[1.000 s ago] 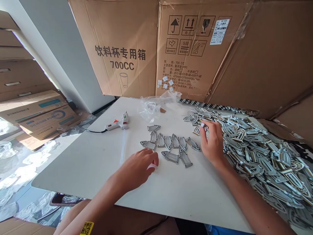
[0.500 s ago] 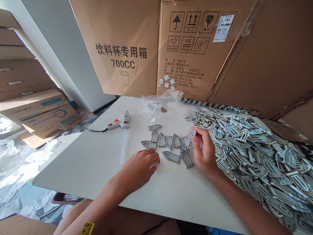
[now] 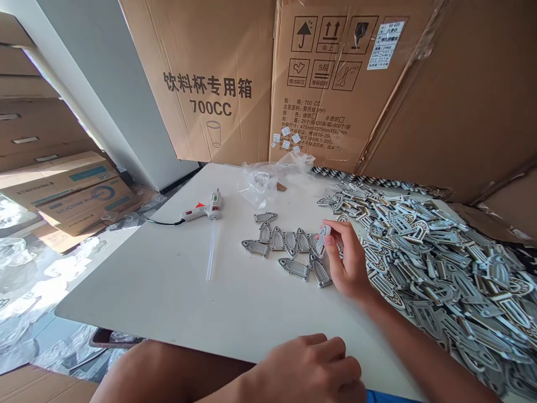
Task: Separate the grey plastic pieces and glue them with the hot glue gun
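Observation:
My right hand [image 3: 346, 257] pinches a small grey arch-shaped piece [image 3: 321, 242] between thumb and fingers, just over the right end of a row of similar pieces [image 3: 290, 242] on the white table [image 3: 168, 296]. Two more pieces lie in front of the row, one pointing left [image 3: 293, 268] and one slanted [image 3: 319, 271]. My left hand [image 3: 316, 366] is at the table's near edge with its fingers curled under. Its palm and fingertips are hidden, so what it holds, if anything, does not show.
A white glue gun [image 3: 205, 208] with a clear glue stick [image 3: 211, 252] lies on the left. Crumpled clear plastic [image 3: 262, 184] is toward the back. A large heap of grey pieces [image 3: 453, 280] covers the right side. Tall cardboard boxes [image 3: 226, 50] stand behind the table.
My left hand has left the row of pieces and come down and right to the near edge, its fingers now curled. My right hand has shifted slightly left, still pinching its piece.

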{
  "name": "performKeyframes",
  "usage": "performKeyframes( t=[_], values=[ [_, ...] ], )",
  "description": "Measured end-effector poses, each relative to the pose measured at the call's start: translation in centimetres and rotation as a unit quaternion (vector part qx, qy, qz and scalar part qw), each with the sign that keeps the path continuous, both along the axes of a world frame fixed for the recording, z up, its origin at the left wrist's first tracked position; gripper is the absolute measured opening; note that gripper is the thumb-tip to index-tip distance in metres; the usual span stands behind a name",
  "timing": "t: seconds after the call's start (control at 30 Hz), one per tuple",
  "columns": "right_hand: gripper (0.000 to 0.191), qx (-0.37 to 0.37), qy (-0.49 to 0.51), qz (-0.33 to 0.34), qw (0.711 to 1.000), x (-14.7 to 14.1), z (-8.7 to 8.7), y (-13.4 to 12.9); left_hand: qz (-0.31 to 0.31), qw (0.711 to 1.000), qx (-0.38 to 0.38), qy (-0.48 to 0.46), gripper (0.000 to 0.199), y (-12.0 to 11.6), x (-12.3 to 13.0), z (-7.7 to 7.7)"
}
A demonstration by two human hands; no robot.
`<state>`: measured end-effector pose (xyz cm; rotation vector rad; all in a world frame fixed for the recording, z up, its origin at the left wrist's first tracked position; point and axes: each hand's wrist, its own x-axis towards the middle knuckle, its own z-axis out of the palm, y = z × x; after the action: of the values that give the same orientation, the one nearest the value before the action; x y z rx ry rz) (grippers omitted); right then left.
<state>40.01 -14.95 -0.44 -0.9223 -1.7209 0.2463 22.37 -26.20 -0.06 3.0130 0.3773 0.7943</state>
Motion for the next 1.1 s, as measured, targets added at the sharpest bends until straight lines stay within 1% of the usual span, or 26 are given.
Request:
performKeyframes(
  t=[0.07,0.13,0.27,0.37,0.5,0.57,0.63,0.67,0.73,0.77,0.8,0.83,0.87,0.93,1.0,1.1],
  values=[
    [0.028,-0.004,0.000,0.003,1.000,0.0,0.0,0.0,0.011,0.999,0.008,-0.032,0.022,-0.4,0.6,-1.0],
    [0.028,-0.006,0.002,0.006,1.000,0.0,-0.1,0.0,0.011,0.999,0.011,-0.045,0.021,-0.4,0.7,-1.5],
    [0.028,-0.008,0.003,0.007,1.000,0.0,-0.1,0.1,-0.013,0.999,0.025,-0.042,0.018,-0.1,0.4,-1.0],
    [0.028,-0.013,0.003,0.005,1.000,0.0,-0.1,0.1,-0.015,0.998,0.037,-0.041,0.019,0.1,0.3,-0.7],
    [0.028,-0.030,0.015,0.009,0.999,0.1,-0.1,0.1,-0.016,0.998,0.011,-0.060,0.026,0.0,0.4,-1.1],
    [0.029,-0.064,0.050,0.028,0.996,0.1,-0.2,0.0,-0.020,0.998,-0.017,-0.059,0.026,0.0,0.2,-1.2],
    [0.031,-0.123,0.105,0.059,0.985,0.1,-0.2,0.0,-0.029,0.995,-0.072,-0.063,0.015,0.3,-0.1,-0.9],
    [0.033,-0.158,0.134,0.078,0.975,0.1,-0.2,0.0,-0.031,0.991,-0.111,-0.070,0.010,0.5,-0.3,-0.6],
    [0.037,-0.232,0.191,0.120,0.946,0.1,-0.1,0.0,-0.019,0.977,-0.185,-0.104,0.012,1.3,-1.0,0.5],
    [0.040,-0.266,0.218,0.141,0.928,0.1,-0.1,0.0,-0.001,0.971,-0.204,-0.128,0.015,1.7,-1.5,1.1],
    [0.042,-0.297,0.241,0.159,0.910,0.0,0.1,-0.1,0.025,0.966,-0.205,-0.153,0.017,2.2,-2.0,1.7],
    [0.044,-0.320,0.260,0.175,0.894,0.0,0.2,-0.1,0.055,0.964,-0.190,-0.176,0.018,2.7,-2.5,2.3],
    [0.046,-0.338,0.272,0.188,0.881,-0.1,0.4,-0.2,0.082,0.965,-0.160,-0.191,0.021,3.1,-3.1,2.9],
    [0.047,-0.364,0.275,0.214,0.864,-0.3,0.7,-0.4,0.128,0.967,-0.083,-0.203,0.026,3.8,-4.1,3.6],
    [0.045,-0.385,0.262,0.242,0.851,-0.4,1.0,-0.7,0.161,0.965,-0.020,-0.204,0.032,4.3,-4.8,3.9],
    [0.041,-0.410,0.244,0.277,0.834,-0.6,1.2,-1.2,0.193,0.960,0.034,-0.198,0.033,4.4,-5.1,3.9]
  ],
)
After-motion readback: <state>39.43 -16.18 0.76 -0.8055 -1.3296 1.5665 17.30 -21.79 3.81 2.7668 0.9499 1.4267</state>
